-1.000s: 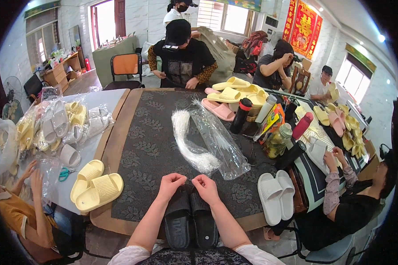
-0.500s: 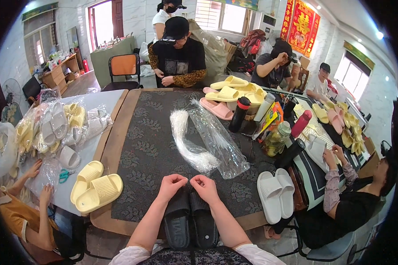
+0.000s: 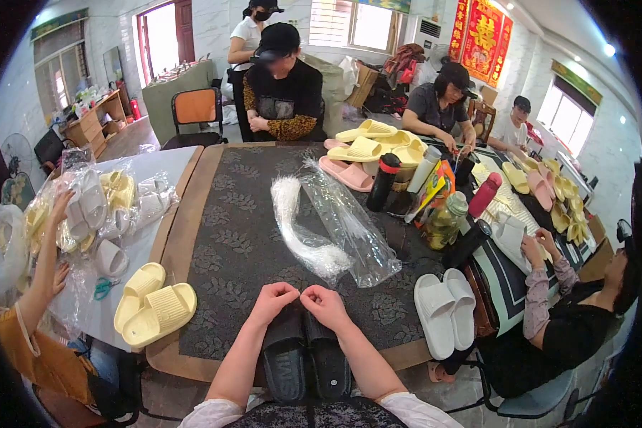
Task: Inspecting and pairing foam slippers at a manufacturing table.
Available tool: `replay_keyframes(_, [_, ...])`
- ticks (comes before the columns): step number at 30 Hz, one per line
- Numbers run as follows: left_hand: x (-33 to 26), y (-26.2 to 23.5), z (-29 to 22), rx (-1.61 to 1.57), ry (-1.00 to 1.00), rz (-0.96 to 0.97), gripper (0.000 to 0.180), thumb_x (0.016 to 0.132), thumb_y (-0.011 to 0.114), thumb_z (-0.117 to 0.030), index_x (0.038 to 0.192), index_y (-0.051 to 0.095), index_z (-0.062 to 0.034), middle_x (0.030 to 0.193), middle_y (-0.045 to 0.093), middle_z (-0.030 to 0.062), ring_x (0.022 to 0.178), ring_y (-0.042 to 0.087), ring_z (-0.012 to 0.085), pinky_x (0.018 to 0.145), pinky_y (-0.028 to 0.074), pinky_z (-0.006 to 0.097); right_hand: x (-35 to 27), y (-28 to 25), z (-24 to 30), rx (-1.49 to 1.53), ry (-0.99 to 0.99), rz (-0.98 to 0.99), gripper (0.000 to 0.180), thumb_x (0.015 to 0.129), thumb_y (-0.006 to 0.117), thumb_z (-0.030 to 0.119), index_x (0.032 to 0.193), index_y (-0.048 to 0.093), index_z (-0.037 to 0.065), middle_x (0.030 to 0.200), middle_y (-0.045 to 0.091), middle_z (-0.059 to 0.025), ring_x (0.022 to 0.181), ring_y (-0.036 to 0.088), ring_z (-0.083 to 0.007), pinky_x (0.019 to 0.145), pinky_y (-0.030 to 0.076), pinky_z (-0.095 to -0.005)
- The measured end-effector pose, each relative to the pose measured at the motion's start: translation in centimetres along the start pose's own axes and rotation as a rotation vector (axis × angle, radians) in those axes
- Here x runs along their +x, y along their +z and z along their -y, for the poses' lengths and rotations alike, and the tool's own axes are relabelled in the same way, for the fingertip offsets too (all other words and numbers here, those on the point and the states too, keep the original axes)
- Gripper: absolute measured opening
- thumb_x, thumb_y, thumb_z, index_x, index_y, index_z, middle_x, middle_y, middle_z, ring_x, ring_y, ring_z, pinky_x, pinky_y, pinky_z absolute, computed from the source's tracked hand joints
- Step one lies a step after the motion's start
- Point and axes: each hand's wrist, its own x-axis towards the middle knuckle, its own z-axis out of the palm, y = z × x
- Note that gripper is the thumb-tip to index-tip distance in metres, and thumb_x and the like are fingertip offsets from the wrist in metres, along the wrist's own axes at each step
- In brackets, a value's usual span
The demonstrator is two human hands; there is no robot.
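Note:
My left hand and my right hand meet at the near edge of the table, fingertips pinched close together. Whatever they hold is too small to make out. Below them, between my forearms, lies a pair of black slippers, one on the left and one on the right, their toe ends partly hidden by my hands. Just beyond my hands, a curved bundle of thin white plastic strands rests on the dark patterned mat. Beside it lies a clear plastic bag with more strands in it.
Yellow slippers sit at the left edge, white slippers at the right. A black bottle, a jar and piled slippers stand farther off. Bagged slippers cover the left table. Co-workers sit on both sides.
My hands stay almost where they were, still pinched. The co-worker at the left has raised an arm over the bagged slippers. A person at the back right has lowered their hands to the table.

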Motion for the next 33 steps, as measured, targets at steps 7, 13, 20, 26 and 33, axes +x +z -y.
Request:
replay_keyframes(7, [-0.2, -0.2, -0.2, 0.074, -0.027, -0.007, 0.011, 0.081, 0.070, -0.012, 0.080, 0.068, -0.0012, 0.074, 0.064, -0.0024, 0.070, 0.055, 0.0051, 0.064, 0.043, 0.022, 0.0, 0.6, -0.7, -0.071, -0.014, 0.009, 0.019, 0.085, 0.065, 0.023, 0.088, 0.064, 0.005, 0.068, 0.062, -0.0024, 0.060, 0.055, -0.0095, 0.056, 0.044, -0.0266])
replay_keyframes(13, [0.2, -0.1, 0.0, 0.123, -0.045, 0.012, 0.010, 0.081, 0.069, -0.011, 0.078, 0.067, -0.0017, 0.072, 0.062, -0.0034, 0.068, 0.053, 0.0044, 0.063, 0.043, 0.022, -0.2, 0.4, -0.7, -0.104, 0.010, 0.029, 0.019, 0.085, 0.065, 0.023, 0.088, 0.064, 0.005, 0.069, 0.063, -0.0031, 0.060, 0.057, -0.0116, 0.057, 0.045, -0.0280])
replay_keyframes(20, [0.1, 0.0, -0.2, 0.161, -0.015, 0.015, 0.010, 0.080, 0.069, -0.011, 0.076, 0.066, -0.0021, 0.070, 0.061, -0.0043, 0.067, 0.052, 0.0038, 0.061, 0.041, 0.022, 0.1, 1.1, -1.7, -0.072, 0.018, 0.019, 0.019, 0.083, 0.065, 0.023, 0.086, 0.063, 0.004, 0.070, 0.064, -0.0059, 0.062, 0.060, -0.0151, 0.058, 0.046, -0.0297])
replay_keyframes(26, [0.1, 0.6, 0.0, 0.162, -0.005, -0.043, 0.010, 0.081, 0.068, -0.011, 0.076, 0.066, -0.0021, 0.070, 0.060, -0.0049, 0.066, 0.051, 0.0038, 0.059, 0.040, 0.022, 0.4, 1.0, -2.2, 0.001, -0.009, -0.021, 0.018, 0.085, 0.063, 0.021, 0.086, 0.061, 0.003, 0.072, 0.065, -0.0072, 0.062, 0.061, -0.0163, 0.058, 0.046, -0.0306])
replay_keyframes(33, [0.0, 0.2, -0.5, 0.000, -0.048, -0.017, 0.011, 0.082, 0.069, -0.014, 0.081, 0.065, -0.0040, 0.073, 0.060, -0.0045, 0.067, 0.051, 0.0045, 0.063, 0.039, 0.021, 0.2, 0.6, -1.0, 0.063, -0.030, -0.022, 0.018, 0.088, 0.062, 0.020, 0.089, 0.059, 0.003, 0.071, 0.060, -0.0041, 0.062, 0.055, -0.0120, 0.058, 0.045, -0.0284])
